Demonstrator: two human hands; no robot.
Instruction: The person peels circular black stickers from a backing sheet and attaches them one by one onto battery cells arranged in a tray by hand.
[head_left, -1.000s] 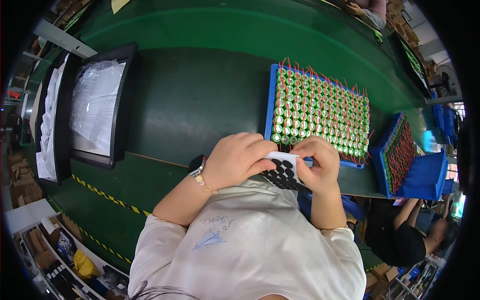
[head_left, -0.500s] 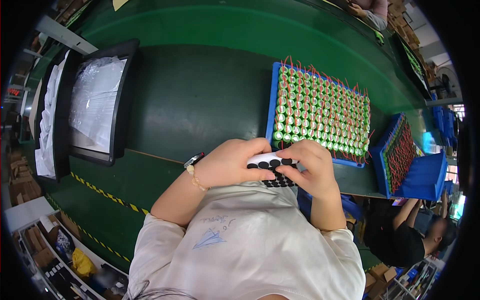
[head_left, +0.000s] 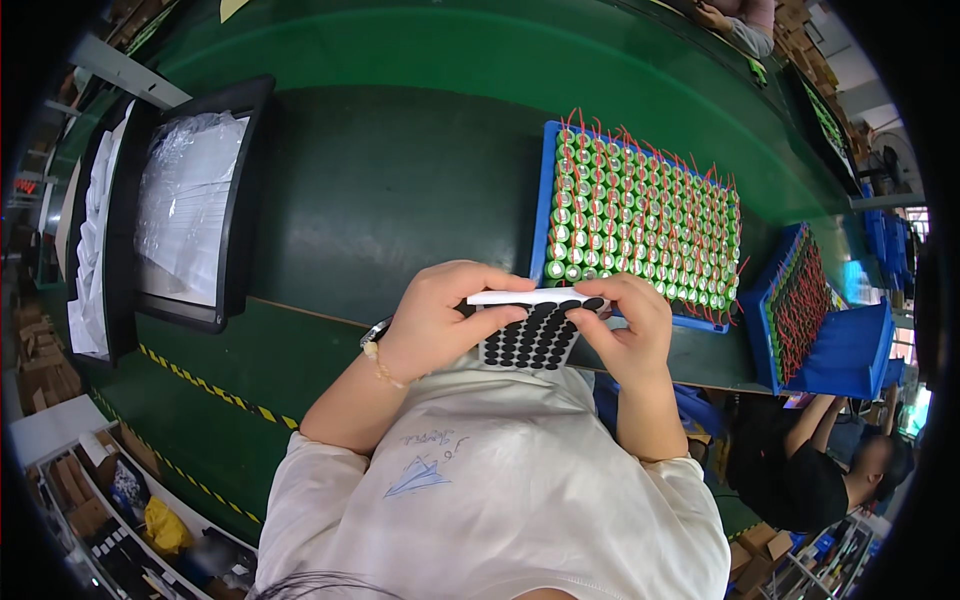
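Note:
Close in front of my shirt I hold a white backing sheet with rows of round black stickers (head_left: pixel 527 342). My left hand (head_left: pixel 440 312) pinches its upper left part between thumb and fingers. At the upper right, my right hand (head_left: pixel 632 322) grips it the same way, thumb on the dotted side. The sheet's top edge is bent back into a white strip, and the lower part hangs down facing me. Just beyond my hands is a blue tray (head_left: pixel 547 190) filled with green cylindrical cells (head_left: pixel 640 225), with thin red wires across their tops.
A second blue tray (head_left: pixel 765 310) with wired cells stands at the right beside a blue bin (head_left: pixel 850 350). Black trays (head_left: pixel 262 150) at the left hold white sheets and clear plastic film. A person in black (head_left: pixel 800 480) is at the lower right; another person's hand (head_left: pixel 712 18) shows far off.
The sheet has tilted and opened downward, so more rows of black stickers show. My hands have moved slightly apart along its top edge, the left one shifting left.

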